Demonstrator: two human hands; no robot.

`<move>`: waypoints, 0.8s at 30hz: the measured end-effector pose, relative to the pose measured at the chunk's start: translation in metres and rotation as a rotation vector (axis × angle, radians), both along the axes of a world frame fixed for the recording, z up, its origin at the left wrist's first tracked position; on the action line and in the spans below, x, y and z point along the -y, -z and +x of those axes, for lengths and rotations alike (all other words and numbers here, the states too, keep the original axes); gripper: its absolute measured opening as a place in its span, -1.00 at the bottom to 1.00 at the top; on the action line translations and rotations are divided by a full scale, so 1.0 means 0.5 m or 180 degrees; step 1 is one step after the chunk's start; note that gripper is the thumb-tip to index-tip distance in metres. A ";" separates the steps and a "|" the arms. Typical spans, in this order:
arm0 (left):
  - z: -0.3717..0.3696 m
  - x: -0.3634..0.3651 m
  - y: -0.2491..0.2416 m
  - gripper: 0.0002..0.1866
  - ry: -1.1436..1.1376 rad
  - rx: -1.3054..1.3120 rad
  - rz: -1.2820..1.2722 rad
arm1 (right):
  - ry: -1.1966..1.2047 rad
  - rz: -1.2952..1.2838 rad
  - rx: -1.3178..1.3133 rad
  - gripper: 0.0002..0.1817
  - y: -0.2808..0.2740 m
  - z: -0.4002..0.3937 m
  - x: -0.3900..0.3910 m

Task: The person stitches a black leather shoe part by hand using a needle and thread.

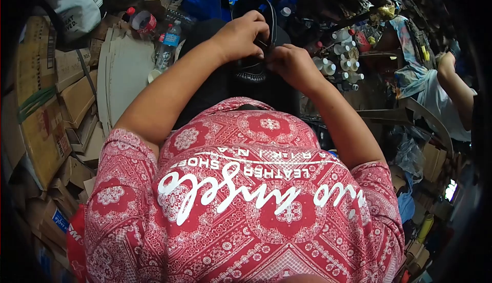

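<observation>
black item (249, 76): middle partly hidden behind left hand (247, 37) | right hand (294, 66), beside it: fingertips lost in shadow, contact unclear | co-worker's limb (456, 89), far right of it: cut off by dark rim | cardboard (38, 98), far left: outer edge lost in darkness | clutter (359, 1), upper right: too blurred to tell

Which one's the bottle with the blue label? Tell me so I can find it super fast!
Start at the person's bare left forearm and look just past it to the big pale board. By that board's right edge is a clear plastic bottle. Its label is blue, but the bottle farther left has a red one.
</observation>
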State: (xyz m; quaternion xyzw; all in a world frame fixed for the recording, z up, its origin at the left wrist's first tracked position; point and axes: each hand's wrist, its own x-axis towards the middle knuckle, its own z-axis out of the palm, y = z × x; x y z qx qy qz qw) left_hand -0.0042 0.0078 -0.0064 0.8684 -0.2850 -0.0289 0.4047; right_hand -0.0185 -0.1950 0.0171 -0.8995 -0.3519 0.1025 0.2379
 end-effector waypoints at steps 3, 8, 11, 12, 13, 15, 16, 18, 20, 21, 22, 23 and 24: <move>-0.077 0.000 -0.025 -0.58 -0.0870 0.0333 0.0022 | 0.0215 0.0515 -0.0699 -0.83 -0.011 0.001 0.021; -0.181 -0.098 -0.078 -0.69 -0.0704 -0.1252 0.0486 | 0.1163 0.0940 -0.2511 -0.79 -0.009 0.003 0.080; -0.189 -0.170 -0.089 -0.77 -0.0741 -0.1677 0.0815 | 0.0775 0.3612 -0.3978 -0.80 0.010 0.017 0.135; -0.173 -0.185 -0.103 -0.78 -0.0970 -0.1831 0.1113 | 0.0903 0.4060 -0.4001 -0.81 0.001 0.020 0.146; -0.155 -0.184 -0.114 -0.75 -0.1186 -0.1479 0.1413 | 0.0645 0.3851 -0.3919 -0.79 0.002 0.039 0.156; -0.123 -0.158 -0.073 -0.71 -0.1276 -0.1311 -0.0094 | 0.0990 0.2616 -0.3030 -0.77 -0.011 0.031 0.143; -0.110 -0.134 -0.070 -0.66 -0.1275 -0.1076 -0.1571 | 0.1287 0.1435 -0.2078 -0.75 -0.019 0.026 0.127; -0.091 -0.067 -0.093 -0.62 -0.1262 -0.1763 -0.2777 | 0.1246 0.0672 -0.1385 -0.70 0.002 0.003 0.096; -0.077 -0.051 -0.079 -0.56 -0.1205 -0.2465 -0.3979 | 0.0250 -0.0894 0.0287 -0.66 -0.017 -0.003 0.072; -0.063 -0.061 -0.043 -0.56 -0.0705 -0.2750 -0.4364 | 0.0155 -0.0867 0.0481 -0.62 0.008 -0.012 0.074; -0.054 -0.072 -0.028 -0.53 -0.0189 -0.3024 -0.4729 | 0.0150 -0.0876 0.0456 -0.62 0.026 -0.014 0.089; -0.057 -0.100 -0.022 -0.52 -0.1053 -0.2917 -0.4091 | 0.0133 -0.0820 0.0433 -0.63 0.040 -0.019 0.113; -0.069 -0.115 -0.012 -0.53 -0.1306 -0.2783 -0.3672 | 0.0100 -0.0775 0.0410 -0.64 0.051 -0.027 0.131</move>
